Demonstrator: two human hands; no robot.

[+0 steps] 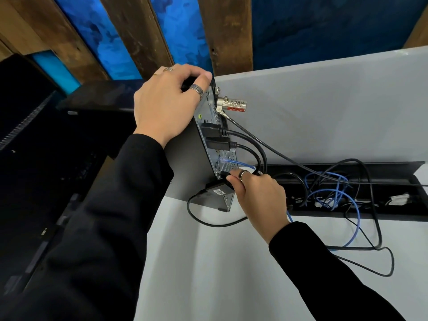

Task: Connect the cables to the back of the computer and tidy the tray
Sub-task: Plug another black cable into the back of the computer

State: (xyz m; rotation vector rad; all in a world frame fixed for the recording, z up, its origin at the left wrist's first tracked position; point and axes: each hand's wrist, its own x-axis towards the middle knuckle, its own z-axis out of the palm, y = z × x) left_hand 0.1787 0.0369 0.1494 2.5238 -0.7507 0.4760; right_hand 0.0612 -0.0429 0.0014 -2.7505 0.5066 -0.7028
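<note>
Only the head cam here, looking down over both arms in black sleeves. The small black computer [185, 158] is standing upright on the white tabletop [196, 262], its metal back panel facing right. The left hand [166, 100] is sitting on the top rear corner, fingers curling over the edge, so that grip is wrapping the case; the fingertips are hiding behind it. The right hand [257, 195] is down at the bottom of the back panel, thumb and forefinger pinching a black plug [224, 174] right at the ports. Can't tell if it's seated, the fingers are covering the socket.

Above it, two black connectors [214, 135] are sitting plugged in, one over the other, and a blue network cable [240, 164] is going in just below them. A silver combination lock [231, 104] is hanging off the top of the panel with its own cable [278, 151] trailing right.

The cable tray [393, 167], a long black slot in the tabletop, is lying to the right, stuffed with tangled black and blue leads; what's at the bottom is too dark to make out. A dark monitor [27, 135] is getting cut off at the left.
</note>
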